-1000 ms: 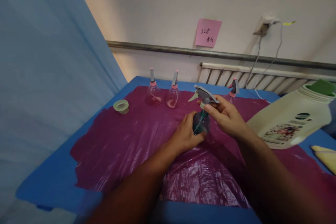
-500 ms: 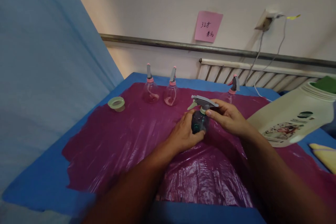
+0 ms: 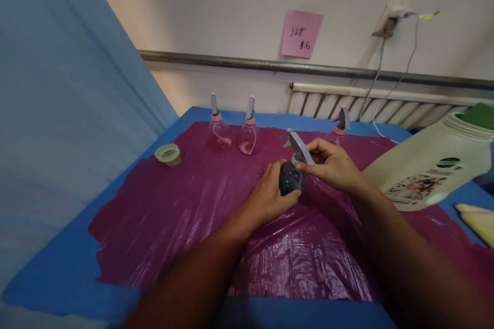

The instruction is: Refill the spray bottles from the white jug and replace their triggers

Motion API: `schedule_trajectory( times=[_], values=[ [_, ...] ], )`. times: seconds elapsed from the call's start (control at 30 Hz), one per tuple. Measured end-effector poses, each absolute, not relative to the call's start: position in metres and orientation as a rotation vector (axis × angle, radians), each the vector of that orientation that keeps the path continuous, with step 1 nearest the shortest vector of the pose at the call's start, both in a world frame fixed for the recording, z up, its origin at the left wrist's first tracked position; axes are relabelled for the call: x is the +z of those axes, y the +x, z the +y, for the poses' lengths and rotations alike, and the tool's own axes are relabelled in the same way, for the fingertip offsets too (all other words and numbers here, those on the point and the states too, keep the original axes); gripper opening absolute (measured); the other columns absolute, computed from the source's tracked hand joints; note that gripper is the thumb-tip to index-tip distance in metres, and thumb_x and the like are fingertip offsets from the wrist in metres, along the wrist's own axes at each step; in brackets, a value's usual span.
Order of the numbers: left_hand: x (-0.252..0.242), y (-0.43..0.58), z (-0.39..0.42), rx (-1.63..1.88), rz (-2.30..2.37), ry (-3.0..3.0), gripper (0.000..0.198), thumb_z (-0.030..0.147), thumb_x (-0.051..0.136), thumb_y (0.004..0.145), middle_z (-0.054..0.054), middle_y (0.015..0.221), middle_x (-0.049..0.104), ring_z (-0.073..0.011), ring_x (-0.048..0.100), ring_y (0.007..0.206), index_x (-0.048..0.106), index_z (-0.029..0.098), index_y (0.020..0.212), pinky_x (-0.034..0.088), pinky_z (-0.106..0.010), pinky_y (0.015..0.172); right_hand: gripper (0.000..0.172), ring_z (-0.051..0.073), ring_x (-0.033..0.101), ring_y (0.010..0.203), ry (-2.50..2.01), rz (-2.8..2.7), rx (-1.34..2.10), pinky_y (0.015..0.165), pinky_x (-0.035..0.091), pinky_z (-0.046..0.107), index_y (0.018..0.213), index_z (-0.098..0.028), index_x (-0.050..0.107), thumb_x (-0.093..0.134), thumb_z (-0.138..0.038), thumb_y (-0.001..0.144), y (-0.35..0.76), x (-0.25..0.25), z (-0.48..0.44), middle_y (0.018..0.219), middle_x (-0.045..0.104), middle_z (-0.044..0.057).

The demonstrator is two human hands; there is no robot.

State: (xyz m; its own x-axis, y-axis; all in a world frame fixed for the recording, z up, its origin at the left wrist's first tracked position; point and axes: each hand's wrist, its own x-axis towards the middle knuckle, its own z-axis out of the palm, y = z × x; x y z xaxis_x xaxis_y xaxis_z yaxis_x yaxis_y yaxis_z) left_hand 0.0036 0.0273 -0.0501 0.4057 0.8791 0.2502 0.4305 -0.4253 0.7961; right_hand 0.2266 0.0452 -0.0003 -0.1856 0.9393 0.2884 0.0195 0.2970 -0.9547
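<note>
A dark green spray bottle (image 3: 290, 179) with a grey trigger head stands on the purple plastic sheet (image 3: 154, 216). My left hand (image 3: 272, 190) is wrapped round its body from the left. At its pale collar, the fingers of my right hand (image 3: 332, 164) close on the spray head (image 3: 300, 147). Behind are two clear spray bottles with pink collars, the left one (image 3: 219, 136) and the right one (image 3: 249, 139), each with a little pink liquid at the bottom. A third pink-collared spray bottle (image 3: 339, 131) is partly hidden by my right hand.
A large cream jug (image 3: 424, 164) with a green cap tilts at the right, beside a yellow cloth (image 3: 476, 221). On the left sits a small pale green cup (image 3: 169, 154). A blue curtain (image 3: 57, 87) borders the left; a metal rail (image 3: 231, 64) crosses the wall.
The spray head on the green bottle has turned, its nozzle now pointing further away from me. My right fingers have shifted round the collar; my left hand keeps its hold.
</note>
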Motion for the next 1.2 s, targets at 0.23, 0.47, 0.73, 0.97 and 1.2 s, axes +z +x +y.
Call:
schedule_trajectory(
  times=[0.23, 0.47, 0.73, 0.97, 1.2],
  values=[
    [-0.055, 0.003, 0.028, 0.928, 1.095, 2.056, 0.086, 0.031, 0.085, 0.09, -0.018, 0.162, 0.061, -0.0413, 0.062, 0.151, 0.044, 0.025, 0.165, 0.053, -0.066, 0.127, 0.044, 0.02, 0.073, 0.092, -0.952, -1.561, 0.935, 0.089, 0.062, 0.037, 0.106, -0.026, 0.079, 0.104, -0.049, 0.077, 0.216, -0.002, 0.045, 0.1, 0.079, 0.002],
    [-0.06, 0.0, 0.028, 1.102, 0.922, 2.215, 0.103, 0.023, 0.081, 0.095, -0.017, 0.182, 0.043, -0.0399, 0.045, 0.17, 0.024, 0.031, 0.18, 0.041, -0.067, 0.14, 0.045, 0.017, 0.064, 0.077, -1.016, -1.492, 0.976, 0.074, 0.054, 0.033, 0.091, -0.024, 0.072, 0.104, -0.049, 0.073, 0.21, -0.006, 0.045, 0.085, 0.073, -0.002],
    [-0.057, -0.005, 0.029, 1.089, 0.828, 2.26, 0.103, 0.022, 0.078, 0.101, -0.013, 0.175, 0.05, -0.0375, 0.053, 0.162, 0.02, 0.04, 0.184, 0.047, -0.065, 0.135, 0.05, 0.02, 0.071, 0.088, -1.021, -1.546, 0.938, 0.083, 0.062, 0.038, 0.098, -0.024, 0.067, 0.103, -0.05, 0.073, 0.209, -0.003, 0.048, 0.095, 0.075, 0.001],
    [-0.054, -0.005, 0.029, 1.063, 0.844, 2.236, 0.104, 0.022, 0.078, 0.101, -0.014, 0.179, 0.046, -0.0378, 0.051, 0.164, 0.018, 0.041, 0.184, 0.046, -0.067, 0.135, 0.076, 0.029, 0.077, 0.13, -0.875, -1.689, 1.026, 0.117, 0.063, 0.053, 0.166, -0.03, 0.053, 0.081, -0.029, 0.096, 0.227, 0.015, 0.036, 0.14, 0.08, 0.01],
    [-0.052, -0.005, 0.027, 1.07, 0.83, 2.258, 0.111, 0.021, 0.079, 0.101, -0.014, 0.182, 0.043, -0.0381, 0.05, 0.166, 0.011, 0.043, 0.186, 0.046, -0.066, 0.135, 0.069, 0.028, 0.078, 0.116, -0.87, -1.728, 0.86, 0.108, 0.065, 0.05, 0.155, -0.027, 0.065, 0.093, -0.039, 0.092, 0.225, 0.007, 0.046, 0.121, 0.081, 0.008]
  ],
)
